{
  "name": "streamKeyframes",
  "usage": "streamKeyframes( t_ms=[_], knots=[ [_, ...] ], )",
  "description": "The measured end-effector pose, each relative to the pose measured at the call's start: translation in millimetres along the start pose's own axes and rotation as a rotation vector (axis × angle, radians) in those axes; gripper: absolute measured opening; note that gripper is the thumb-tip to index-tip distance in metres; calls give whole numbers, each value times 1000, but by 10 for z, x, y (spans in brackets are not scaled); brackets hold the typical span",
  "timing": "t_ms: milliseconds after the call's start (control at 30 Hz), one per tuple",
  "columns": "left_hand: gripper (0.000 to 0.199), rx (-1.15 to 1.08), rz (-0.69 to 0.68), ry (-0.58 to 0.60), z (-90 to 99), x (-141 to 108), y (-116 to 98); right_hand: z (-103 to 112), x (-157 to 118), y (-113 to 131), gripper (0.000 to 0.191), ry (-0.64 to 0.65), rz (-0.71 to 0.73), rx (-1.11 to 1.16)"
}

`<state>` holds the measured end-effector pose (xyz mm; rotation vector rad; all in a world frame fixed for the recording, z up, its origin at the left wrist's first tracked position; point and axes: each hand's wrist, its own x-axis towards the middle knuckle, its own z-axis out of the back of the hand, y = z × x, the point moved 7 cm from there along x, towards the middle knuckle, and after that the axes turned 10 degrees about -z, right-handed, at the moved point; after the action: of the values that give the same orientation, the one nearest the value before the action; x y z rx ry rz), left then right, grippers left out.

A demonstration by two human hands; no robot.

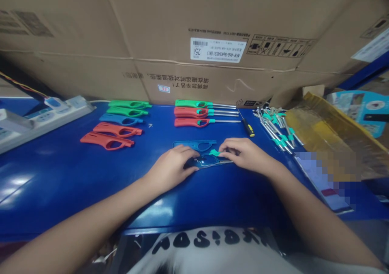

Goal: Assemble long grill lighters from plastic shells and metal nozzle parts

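Both my hands work on a blue plastic lighter shell (pixel 195 146) lying flat on the blue bench top (pixel 69 185). My left hand (pixel 172 167) presses its fingers on the shell's lower part, over a thin wire and a metal rod. My right hand (pixel 246 154) pinches a small green plastic part (pixel 214 153) at the shell's middle. Part of the shell's inside is hidden under my fingers.
Finished long-nosed lighters (pixel 192 114) and loose red, green and blue shells (pixel 117 124) lie at the back. A yellow-handled screwdriver (pixel 247 126) and a heap of metal nozzle tubes (pixel 276 130) lie to the right. A power strip (pixel 39 122) sits at the left, below large cardboard boxes (pixel 182 35).
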<state>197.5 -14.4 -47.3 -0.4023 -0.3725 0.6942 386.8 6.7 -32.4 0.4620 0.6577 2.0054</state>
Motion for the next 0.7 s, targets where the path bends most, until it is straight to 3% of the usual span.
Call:
streamKeyframes(
  t_ms=[167,367,700],
  knots=[
    [29,-11,-11,-5,-9,-2,-5,-156,-2,114,6,73,127,-10],
    [27,-27,-5,10,-10,8,-15,-241,18,76,9,42,85,-44],
    [26,-67,8,18,-43,16,-13,-299,-23,179,13,59,179,-120]
  ],
)
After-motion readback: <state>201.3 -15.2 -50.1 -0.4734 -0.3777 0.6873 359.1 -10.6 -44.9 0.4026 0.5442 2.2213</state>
